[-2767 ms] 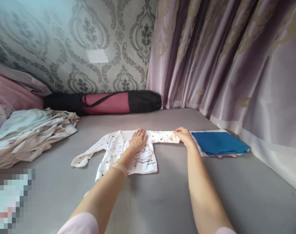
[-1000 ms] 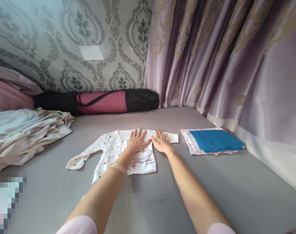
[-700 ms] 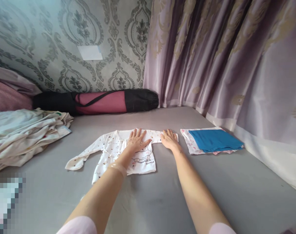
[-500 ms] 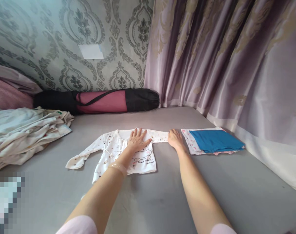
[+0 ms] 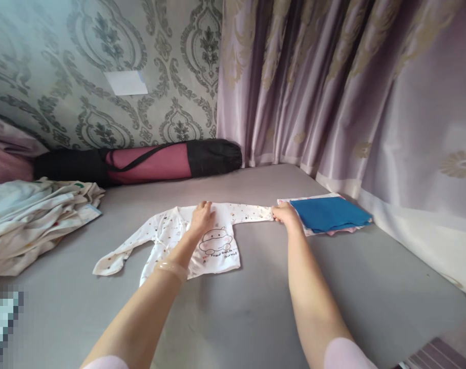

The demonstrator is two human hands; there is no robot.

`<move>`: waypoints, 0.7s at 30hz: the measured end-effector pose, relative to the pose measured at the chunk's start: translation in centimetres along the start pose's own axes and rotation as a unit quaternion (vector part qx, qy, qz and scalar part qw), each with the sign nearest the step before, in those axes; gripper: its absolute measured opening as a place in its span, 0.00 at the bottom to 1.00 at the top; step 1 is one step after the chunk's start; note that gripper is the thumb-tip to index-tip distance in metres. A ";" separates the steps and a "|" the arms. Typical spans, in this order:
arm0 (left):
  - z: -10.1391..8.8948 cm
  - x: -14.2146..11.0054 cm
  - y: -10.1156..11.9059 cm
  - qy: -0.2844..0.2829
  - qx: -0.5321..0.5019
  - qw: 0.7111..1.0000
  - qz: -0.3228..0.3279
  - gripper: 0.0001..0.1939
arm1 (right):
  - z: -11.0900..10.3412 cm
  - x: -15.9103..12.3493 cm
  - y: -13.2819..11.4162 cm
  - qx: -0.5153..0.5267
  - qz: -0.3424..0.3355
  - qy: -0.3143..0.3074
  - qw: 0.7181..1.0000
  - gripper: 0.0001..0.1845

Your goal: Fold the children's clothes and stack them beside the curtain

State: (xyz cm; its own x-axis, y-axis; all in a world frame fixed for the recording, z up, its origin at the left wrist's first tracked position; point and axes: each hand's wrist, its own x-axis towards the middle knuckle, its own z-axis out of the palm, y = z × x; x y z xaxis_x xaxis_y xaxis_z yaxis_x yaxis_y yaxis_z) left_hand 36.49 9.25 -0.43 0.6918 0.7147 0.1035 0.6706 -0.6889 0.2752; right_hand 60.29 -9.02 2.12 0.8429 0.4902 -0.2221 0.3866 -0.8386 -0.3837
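Note:
A white baby shirt (image 5: 216,256) with a cartoon print and speckled long sleeves lies spread on the grey sheet. My left hand (image 5: 203,218) rests at its upper edge near the neckline, fingers curled together on the fabric. At the end of the stretched-out right-side sleeve, my right hand (image 5: 286,213) is closed on the cuff. That sleeve lies straight, while the other one slants down to the left. Right beside my right hand lies a folded blue cloth (image 5: 329,214) on top of folded pink-and-white patterned cloth (image 5: 284,201).
Crumpled light-coloured clothes (image 5: 37,220) are heaped on the left. A long black and maroon bag (image 5: 148,163) lies along the patterned wall. Purple curtains (image 5: 279,92) hang down to the bed's right edge. Grey sheet (image 5: 248,307) covers the bed.
My left hand has gone from spread flat on the shirt to curled fingers near its upper edge. My right hand has closed on the sleeve's cuff. The view has shifted slightly right.

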 end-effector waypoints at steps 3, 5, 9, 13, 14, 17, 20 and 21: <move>-1.0 -0.5 -0.1 0.001 0.042 0.997 -0.059 0.22 | -0.1 -0.1 0.2 0.019 0.032 -0.012 0.999 0.14; -1.6 -0.8 -0.1 -0.006 0.054 0.995 -0.084 0.20 | -0.2 -0.3 0.1 0.027 0.035 -0.014 0.999 0.13; -2.3 -1.0 0.0 -0.023 0.029 0.994 -0.106 0.18 | -0.3 -0.8 -0.2 0.058 0.002 -0.017 0.998 0.05; -2.6 -0.7 0.2 -0.031 0.010 0.992 -0.121 0.15 | -0.3 -1.0 -0.3 0.123 -0.035 -0.027 0.991 0.05; -2.6 -0.5 0.2 -0.032 0.006 0.992 -0.122 0.14 | -0.3 -1.1 -0.3 0.142 -0.038 -0.034 0.989 0.06; -2.4 -0.1 0.1 -0.038 -0.005 0.991 -0.127 0.11 | -0.3 -1.2 -0.4 0.194 -0.032 -0.059 0.979 0.08; -2.2 0.3 0.0 -0.042 -0.012 0.991 -0.130 0.10 | -0.3 -1.3 -0.6 0.230 -0.013 -0.082 0.970 0.09; -2.2 0.4 0.0 -0.041 -0.015 0.990 -0.133 0.10 | -0.3 -1.4 -0.7 0.239 -0.008 -0.088 0.967 0.10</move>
State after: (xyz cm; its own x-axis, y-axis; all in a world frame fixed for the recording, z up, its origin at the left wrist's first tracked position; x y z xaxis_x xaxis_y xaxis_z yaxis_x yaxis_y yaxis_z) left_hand 36.15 9.82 1.65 0.5127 0.8569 -0.0535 0.8241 -0.4738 0.3104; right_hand 58.99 -9.20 2.94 0.7451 0.5702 -0.3460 0.1468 -0.6462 -0.7489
